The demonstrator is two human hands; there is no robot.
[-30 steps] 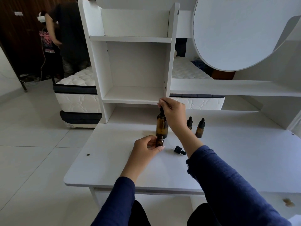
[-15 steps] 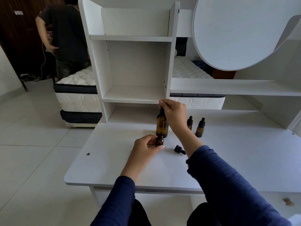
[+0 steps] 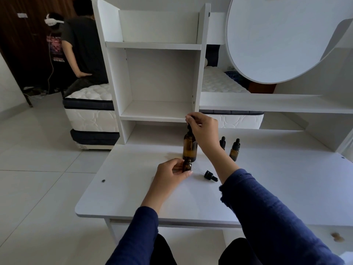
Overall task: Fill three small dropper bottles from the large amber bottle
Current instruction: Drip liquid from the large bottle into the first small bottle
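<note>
**A:** What is seen to have changed on the bench (image 3: 133, 188) since half a second ago?

**B:** Almost nothing. The small open dropper bottle (image 3: 187, 166) is still pinched by the left grip (image 3: 172, 174), fingers and thumb curled round it. It is held upright at the centre of the frame, just in front of the large amber bottle (image 3: 189, 148).

**A:** And the right grip (image 3: 202, 131)?

**B:** It is kept above the large bottle's neck, fingertips pinched round the black dropper top (image 3: 189, 128). Whether that top is seated or lifted cannot be told.

**A:** What else is placed nearby?

**B:** A loose dropper cap (image 3: 210, 176) is left lying on its side just right of the held bottle. Two capped dropper bottles (image 3: 235, 151) are stood right of centre, one partly hidden by the right forearm.

**A:** So where is a difference found?

**B:** At the upper left of the frame. The person in the dark T-shirt (image 3: 82, 48), seen standing earlier, is now found lower, at the edge of the mattress (image 3: 91, 104). A white headset (image 3: 52, 21) is shown again beside them.
</note>
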